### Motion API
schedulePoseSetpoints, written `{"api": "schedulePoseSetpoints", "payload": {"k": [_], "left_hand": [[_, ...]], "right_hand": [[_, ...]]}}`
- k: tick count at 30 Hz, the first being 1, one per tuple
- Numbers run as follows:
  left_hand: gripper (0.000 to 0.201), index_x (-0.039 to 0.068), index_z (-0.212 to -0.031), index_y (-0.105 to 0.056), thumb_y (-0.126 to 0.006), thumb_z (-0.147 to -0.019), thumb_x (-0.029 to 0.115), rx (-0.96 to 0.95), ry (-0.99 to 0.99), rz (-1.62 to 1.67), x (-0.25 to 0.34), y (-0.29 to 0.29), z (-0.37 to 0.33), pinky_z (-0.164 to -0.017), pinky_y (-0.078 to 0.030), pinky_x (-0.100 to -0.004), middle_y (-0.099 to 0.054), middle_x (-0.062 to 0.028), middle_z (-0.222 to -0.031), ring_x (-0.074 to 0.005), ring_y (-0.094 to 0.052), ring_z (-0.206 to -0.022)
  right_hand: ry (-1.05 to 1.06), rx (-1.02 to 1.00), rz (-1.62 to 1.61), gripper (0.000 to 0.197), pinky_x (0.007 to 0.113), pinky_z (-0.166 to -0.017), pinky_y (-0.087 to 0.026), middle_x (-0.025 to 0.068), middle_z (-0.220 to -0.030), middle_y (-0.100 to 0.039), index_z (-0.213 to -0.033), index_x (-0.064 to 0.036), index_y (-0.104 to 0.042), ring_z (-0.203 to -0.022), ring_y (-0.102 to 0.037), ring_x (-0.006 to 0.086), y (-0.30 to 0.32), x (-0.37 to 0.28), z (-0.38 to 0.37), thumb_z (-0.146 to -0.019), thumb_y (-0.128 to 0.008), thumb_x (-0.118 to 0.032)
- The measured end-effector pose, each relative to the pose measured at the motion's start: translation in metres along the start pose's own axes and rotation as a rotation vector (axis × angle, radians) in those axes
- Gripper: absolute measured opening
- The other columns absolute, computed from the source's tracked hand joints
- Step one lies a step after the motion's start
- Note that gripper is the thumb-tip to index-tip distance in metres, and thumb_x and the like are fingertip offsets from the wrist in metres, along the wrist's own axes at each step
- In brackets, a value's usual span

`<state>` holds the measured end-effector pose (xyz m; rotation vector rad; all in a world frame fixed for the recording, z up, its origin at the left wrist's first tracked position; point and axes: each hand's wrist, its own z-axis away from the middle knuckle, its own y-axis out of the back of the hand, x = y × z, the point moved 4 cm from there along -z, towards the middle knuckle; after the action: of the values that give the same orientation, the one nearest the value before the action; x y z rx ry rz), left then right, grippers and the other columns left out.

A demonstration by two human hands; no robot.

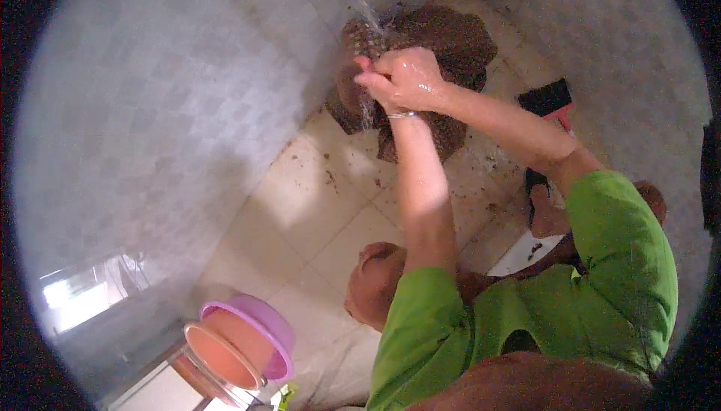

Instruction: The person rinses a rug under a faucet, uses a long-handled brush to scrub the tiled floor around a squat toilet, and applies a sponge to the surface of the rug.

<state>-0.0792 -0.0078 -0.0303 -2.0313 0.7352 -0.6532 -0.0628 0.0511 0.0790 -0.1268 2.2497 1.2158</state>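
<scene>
My wet hands are pressed together at the upper middle, beside a thin stream of water coming down from above. My right hand lies across my left hand and is closed over it. Pinkish fingertips stick out to the left, and most of my left hand's fingers are hidden. A thin bracelet circles my left wrist. Below and behind the hands, a dark brown, soaked heap of cloth lies bunched on the floor. Part of it shows a paler, dotted pattern. Neither hand grips the cloth.
Dark bits of dirt dot the pale tiled floor. To the right, a black-bristled brush with a red part stands by the wall. A purple basin and an orange basin sit at the lower left. Grey tiled walls rise on both sides.
</scene>
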Motion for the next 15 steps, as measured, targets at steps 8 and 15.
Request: {"api": "schedulePoseSetpoints", "payload": {"k": [8,15], "left_hand": [[0.048,0.008,-0.114,-0.038,-0.037,-0.079,0.041,0.377,0.056,0.071,-0.021,-0.054,0.001,-0.090,-0.026,-0.0411,-0.041,-0.0078,-0.114,-0.0253,-0.036,-0.105],[0.053,0.006,-0.117,-0.033,-0.035,-0.079,0.043,0.448,-0.071,0.040,0.037,-0.034,0.022,-0.093,-0.021,-0.0444,-0.033,-0.0112,-0.121,-0.0288,-0.029,-0.112]], "right_hand": [[-0.051,0.317,-0.108,0.038,0.038,-0.070,-0.042,0.0110,-0.081,-0.059,-0.082,-0.0101,-0.061,-0.075,-0.055,0.0280,0.045,0.159,-0.073,-0.076,-0.040,-0.042],[-0.812,-0.070,-0.919,0.059,0.035,-0.096,-0.017,0.0102,-0.131,-0.014,-0.124,-0.0027,-0.020,-0.120,-0.015,0.0243,0.051,0.119,-0.048,-0.081,-0.038,-0.040]]}}
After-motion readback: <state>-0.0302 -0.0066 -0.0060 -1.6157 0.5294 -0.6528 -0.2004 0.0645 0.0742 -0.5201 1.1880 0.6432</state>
